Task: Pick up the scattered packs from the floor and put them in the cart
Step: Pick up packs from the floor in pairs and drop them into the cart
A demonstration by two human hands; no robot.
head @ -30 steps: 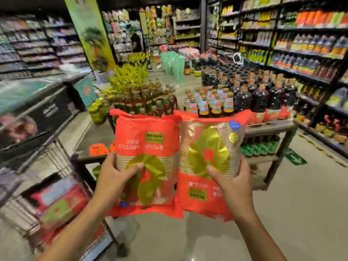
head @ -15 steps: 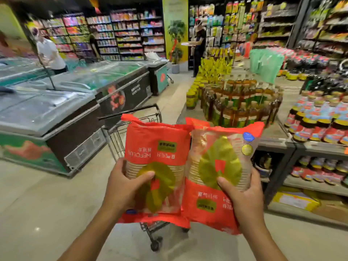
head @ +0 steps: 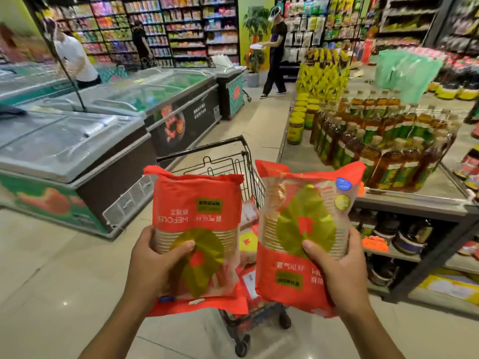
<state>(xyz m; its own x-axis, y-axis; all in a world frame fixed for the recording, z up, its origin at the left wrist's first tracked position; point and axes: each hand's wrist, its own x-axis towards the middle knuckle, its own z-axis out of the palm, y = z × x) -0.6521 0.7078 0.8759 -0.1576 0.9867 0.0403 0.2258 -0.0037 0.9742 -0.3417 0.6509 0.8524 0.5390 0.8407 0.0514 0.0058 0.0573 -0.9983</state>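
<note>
1. Two orange packs are up off the floor. The left pack point(head: 197, 239) and the right pack point(head: 305, 237) hang side by side, a narrow gap between them.
2. The left hand point(head: 153, 265) curls round its pack's lower part, thumb across the front. The right hand point(head: 337, 270) grips the other the same way.
3. The cart point(head: 202, 147) waits at 12 o'clock, behind and below the packs, and more packs point(head: 247, 240) show in its basket through the gap.
4. This looks like the carry-to-cart step: both packs lifted, neither dropped in.
5. The next move calls for reaching forward past the near rim, lowering, then loosening both grips over the basket.
6. Freezer chests point(head: 77, 146) sit at 10 o'clock, and a worktop of bottles point(head: 388, 141) at 2 o'clock.
</note>
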